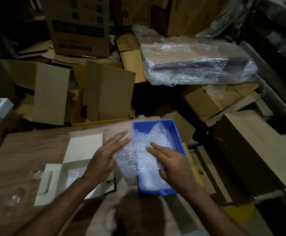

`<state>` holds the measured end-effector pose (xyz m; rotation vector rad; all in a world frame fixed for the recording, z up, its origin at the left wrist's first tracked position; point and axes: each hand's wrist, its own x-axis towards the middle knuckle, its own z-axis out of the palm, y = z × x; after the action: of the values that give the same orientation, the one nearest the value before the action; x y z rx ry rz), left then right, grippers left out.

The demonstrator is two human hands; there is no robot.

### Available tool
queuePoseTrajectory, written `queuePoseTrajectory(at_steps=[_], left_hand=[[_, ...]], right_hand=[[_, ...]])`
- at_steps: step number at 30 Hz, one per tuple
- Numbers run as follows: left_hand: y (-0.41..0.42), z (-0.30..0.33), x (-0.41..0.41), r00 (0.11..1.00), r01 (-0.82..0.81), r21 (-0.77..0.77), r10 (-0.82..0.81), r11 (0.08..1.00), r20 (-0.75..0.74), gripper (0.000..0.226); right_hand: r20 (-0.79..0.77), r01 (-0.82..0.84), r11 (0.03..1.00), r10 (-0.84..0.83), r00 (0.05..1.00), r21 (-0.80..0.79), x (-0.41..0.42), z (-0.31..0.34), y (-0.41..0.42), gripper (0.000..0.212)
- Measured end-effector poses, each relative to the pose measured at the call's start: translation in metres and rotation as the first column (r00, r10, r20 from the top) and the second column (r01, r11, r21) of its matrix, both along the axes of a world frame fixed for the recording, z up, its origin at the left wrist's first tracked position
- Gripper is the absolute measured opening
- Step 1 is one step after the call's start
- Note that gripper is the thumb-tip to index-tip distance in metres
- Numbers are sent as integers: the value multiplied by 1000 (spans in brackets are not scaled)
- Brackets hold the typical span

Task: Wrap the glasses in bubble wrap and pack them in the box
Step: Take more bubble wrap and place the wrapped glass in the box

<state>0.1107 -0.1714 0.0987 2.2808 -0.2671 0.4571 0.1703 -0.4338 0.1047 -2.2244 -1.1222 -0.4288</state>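
Over the blue bin (178, 133) I have both hands on a sheet of bubble wrap (135, 150) that spills across the bin's left rim onto the wooden table (28, 145). My left hand (105, 157) lies against the sheet's left edge with fingers straight. My right hand (171, 160) rests on top, two fingers extended, the others tucked under the edge — gripping it, I judge. Left of the bin sits the white box (81, 150), flaps open, something wrapped already inside. Further left of the bin, two bare glasses (37, 172) stand on the table, hard to make out. I'd expect the wrap to be light, soft and floppy, best taken by an edge with both hands. The glasses look slick and breakable — hold round the body, not the rim.
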Motion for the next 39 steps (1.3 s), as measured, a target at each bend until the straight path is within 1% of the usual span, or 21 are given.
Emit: queuePoseTrajectory(at_steps=[2,4,6,9,10,12,14,15,16,18,20,22,24,25,26,28,30,32,34,37,39], left_hand=[[12,10,-18,997,-76,-149,80,986,17,68],[22,19,-32,989,-139,-336,149,931,4,48],[34,26,-40,977,-210,-483,206,850,-63,50],[51,39,-49,920,-389,-582,328,714,-213,57],[56,45,-53,902,-429,-614,350,663,-252,50],[66,55,-60,880,-471,-671,364,573,-306,30],[82,57,-64,873,-487,-740,296,464,-388,24],[93,53,-64,864,-503,-768,237,397,-444,18],[102,51,-65,844,-535,-783,155,317,-514,19],[123,39,-66,770,-626,-764,-32,159,-638,40],[140,26,-74,696,-702,-703,-103,109,-711,55],[153,17,-87,679,-704,-687,-116,180,-725,58],[158,13,-104,657,-669,-639,-100,380,-748,71],[158,11,-112,662,-664,-612,-41,429,-748,85],[161,2,-119,684,-667,-618,15,415,-729,102],[166,-8,-130,730,-665,-663,112,342,-674,123],[168,-12,-132,752,-647,-662,172,379,-636,113],[165,-8,-132,768,-627,-605,262,491,-584,90],[163,-4,-134,776,-618,-553,321,559,-544,64],[166,3,-144,789,-555,-565,171,611,-590,36],[172,5,-152,778,-503,-622,2,599,-628,47]], right_hand=[[76,-81,994,75,994,79,-6,13,15,64],[58,-113,966,102,993,234,-8,24,32,51],[-117,-93,911,152,981,403,-9,33,57,49],[-364,-61,903,233,902,426,-7,42,96,69],[-428,-56,911,246,870,409,-4,41,108,68],[-546,-44,909,286,787,414,0,36,133,47],[-624,6,884,325,710,468,-3,33,158,15],[-667,51,864,348,659,501,-6,34,169,7],[-723,116,846,364,587,520,-9,35,180,11],[-833,242,846,345,432,476,-19,36,196,15],[-920,342,875,239,309,342,-28,31,207,26],[-963,407,877,195,184,255,-33,22,213,51],[-977,398,893,184,109,212,-36,13,211,79],[-976,368,903,201,88,220,-37,10,208,90],[-971,326,915,220,90,238,-40,7,204,98],[-954,226,933,247,168,281,-43,2,198,94],[-921,133,939,272,278,317,-44,-4,199,73],[-889,99,942,264,375,322,-44,-10,202,49],[-882,129,932,265,391,337,-45,-15,204,37],[-879,106,953,215,425,284,-45,-16,200,49],[-877,27,977,180,446,214,-43,-14,196,70]])
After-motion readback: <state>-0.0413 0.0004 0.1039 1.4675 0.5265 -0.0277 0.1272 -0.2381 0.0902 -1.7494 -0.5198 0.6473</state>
